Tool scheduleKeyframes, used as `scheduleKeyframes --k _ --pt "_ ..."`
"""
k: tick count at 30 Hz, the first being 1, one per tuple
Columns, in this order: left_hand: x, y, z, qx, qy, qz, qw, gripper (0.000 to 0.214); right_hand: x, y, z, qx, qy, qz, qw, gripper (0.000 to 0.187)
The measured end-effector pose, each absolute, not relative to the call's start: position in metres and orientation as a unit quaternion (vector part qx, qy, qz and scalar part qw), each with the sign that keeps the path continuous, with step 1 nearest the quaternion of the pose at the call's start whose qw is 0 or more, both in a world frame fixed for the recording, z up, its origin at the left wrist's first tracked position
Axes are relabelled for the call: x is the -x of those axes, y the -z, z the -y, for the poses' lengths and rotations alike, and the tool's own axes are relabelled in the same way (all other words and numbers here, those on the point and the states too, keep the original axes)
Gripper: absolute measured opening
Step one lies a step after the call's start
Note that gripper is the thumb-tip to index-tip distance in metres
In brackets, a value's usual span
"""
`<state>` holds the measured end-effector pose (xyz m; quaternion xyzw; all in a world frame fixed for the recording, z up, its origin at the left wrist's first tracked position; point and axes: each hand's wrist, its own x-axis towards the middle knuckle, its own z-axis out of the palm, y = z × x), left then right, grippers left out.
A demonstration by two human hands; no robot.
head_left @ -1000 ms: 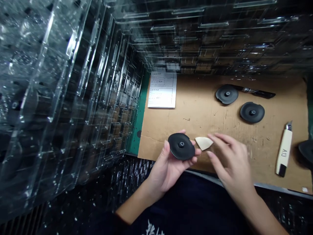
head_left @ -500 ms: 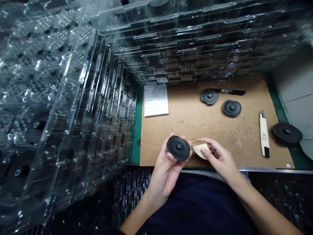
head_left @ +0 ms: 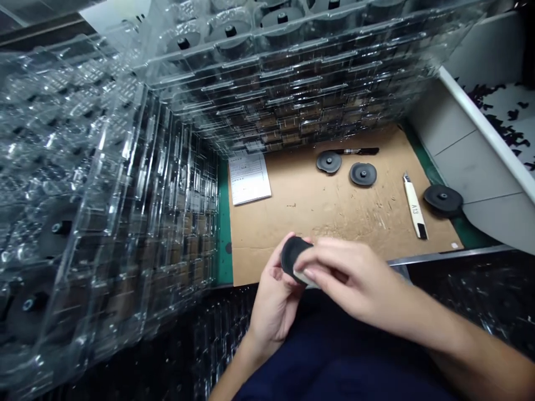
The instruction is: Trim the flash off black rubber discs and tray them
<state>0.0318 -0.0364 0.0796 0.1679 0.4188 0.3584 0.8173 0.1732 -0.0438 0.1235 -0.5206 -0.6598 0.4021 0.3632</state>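
My left hand (head_left: 273, 295) grips a round black disc (head_left: 291, 255) by its edge, just above the near edge of the cardboard sheet (head_left: 334, 211). My right hand (head_left: 346, 278) lies over the disc with its fingers curled, pressing a small pale piece (head_left: 304, 277) against it; most of the disc and the piece is hidden by the fingers. Both hands meet over my lap.
Stacks of clear plastic trays (head_left: 104, 184) wall in the left and back. On the cardboard lie two black discs (head_left: 363, 174), a black marker (head_left: 359, 151), a white utility knife (head_left: 414, 207) and a paper sheet (head_left: 249, 178). Another disc (head_left: 443, 199) sits at the right edge.
My right hand picked the pale piece off the cardboard and brought it left onto the disc in my left hand. The camera tilted up, showing more of the trays.
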Motion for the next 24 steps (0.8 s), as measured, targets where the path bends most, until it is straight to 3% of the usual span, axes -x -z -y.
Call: scheduleKeyframes --k 3,5,9,14,19,24 --pt "-0.034 -0.084 0.037 -0.178 -0.360 -0.411 0.819 0.037 -0.173 -0.124 0.048 0.538 -0.309 0.658 0.428 0.020" --pt "-0.034 -0.087 0.037 -0.183 -0.347 -0.396 0.830 0.042 -0.174 -0.126 0.055 0.526 -0.293 0.654 0.458 0.023" --pt "-0.034 -0.090 0.037 -0.182 -0.336 -0.406 0.830 0.053 -0.178 -0.131 0.063 0.512 -0.392 0.654 0.395 0.022" --pt "-0.041 -0.094 0.036 -0.196 -0.324 -0.392 0.838 0.045 -0.181 -0.131 0.065 0.524 -0.251 0.657 0.481 0.023" --pt "-0.045 -0.102 0.034 -0.189 -0.310 -0.425 0.829 0.059 -0.187 -0.136 0.070 0.498 -0.376 0.657 0.424 0.021" --pt "-0.047 -0.104 0.036 -0.203 -0.297 -0.383 0.851 0.051 -0.191 -0.130 0.073 0.481 -0.247 0.673 0.505 0.024"
